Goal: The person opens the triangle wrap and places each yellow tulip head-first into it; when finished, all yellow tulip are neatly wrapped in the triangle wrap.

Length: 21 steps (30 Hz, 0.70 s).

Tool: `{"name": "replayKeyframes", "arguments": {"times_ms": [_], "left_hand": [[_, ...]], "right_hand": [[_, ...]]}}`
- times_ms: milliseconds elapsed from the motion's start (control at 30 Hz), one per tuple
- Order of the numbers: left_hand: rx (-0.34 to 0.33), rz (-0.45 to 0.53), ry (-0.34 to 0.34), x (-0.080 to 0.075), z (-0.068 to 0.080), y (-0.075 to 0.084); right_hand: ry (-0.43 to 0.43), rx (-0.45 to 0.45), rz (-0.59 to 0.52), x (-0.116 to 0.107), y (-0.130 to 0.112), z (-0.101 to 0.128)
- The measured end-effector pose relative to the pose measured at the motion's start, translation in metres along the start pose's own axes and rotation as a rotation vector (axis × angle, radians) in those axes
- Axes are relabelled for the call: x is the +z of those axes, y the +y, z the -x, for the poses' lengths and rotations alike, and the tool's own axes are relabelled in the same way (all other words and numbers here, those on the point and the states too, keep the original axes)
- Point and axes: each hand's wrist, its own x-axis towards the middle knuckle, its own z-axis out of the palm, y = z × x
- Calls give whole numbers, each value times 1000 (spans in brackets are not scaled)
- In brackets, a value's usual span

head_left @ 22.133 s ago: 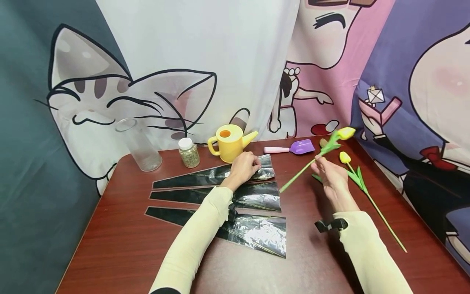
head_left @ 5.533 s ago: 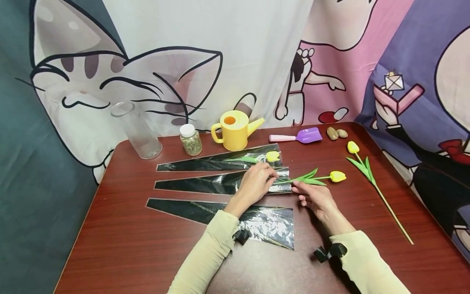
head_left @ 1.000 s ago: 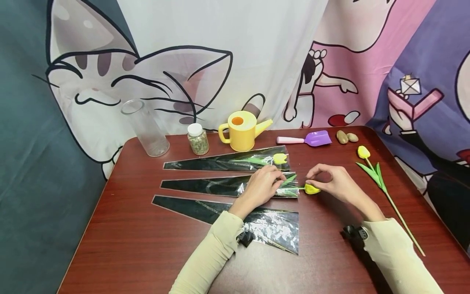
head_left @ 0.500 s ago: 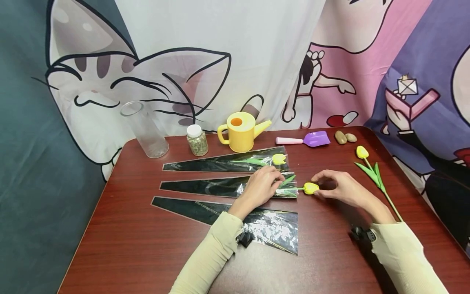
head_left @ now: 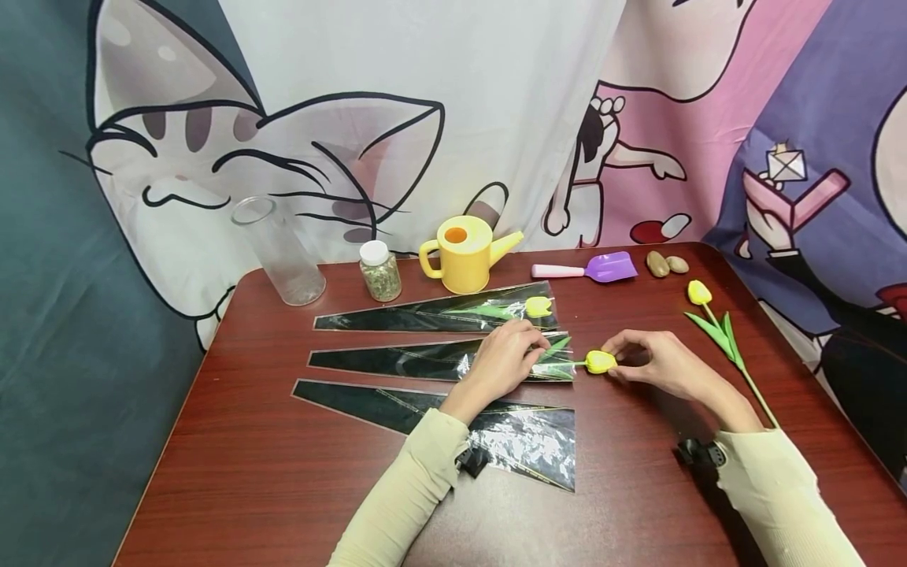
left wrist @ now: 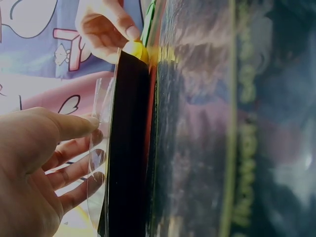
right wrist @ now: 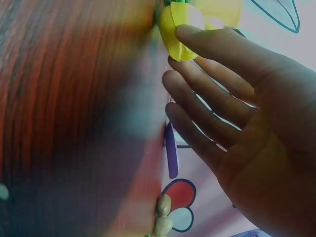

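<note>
Head view: right fingers point(head_left: 623, 354) still pinch the tulip point(head_left: 599, 361), nudged barely rightward.

A dark reddish wood-grain bench point(head_left: 269, 488) with rounded corners fills the lower view. Behind it hangs a printed cloth backdrop point(head_left: 496, 118): a dark teal panel at left, a large sleepy cartoon cat point(head_left: 234, 173) on white in the middle, pink and purple cartoon figures at right. Light is even and soft.
</note>
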Motion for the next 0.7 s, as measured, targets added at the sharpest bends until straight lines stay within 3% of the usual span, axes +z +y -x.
{"name": "replayKeyframes", "arguments": {"times_ms": [100, 333, 500, 700], "left_hand": [[3, 7, 13, 0, 0, 0], [13, 23, 47, -3, 0, 3], [11, 20, 52, -4, 0, 4], [15, 20, 51, -6, 0, 5]], "right_hand": [[27, 2, -35, 1, -2, -2], [68, 66, -151, 10, -34, -10], [71, 45, -188, 26, -16, -18], [45, 26, -257, 35, -11, -25]]}}
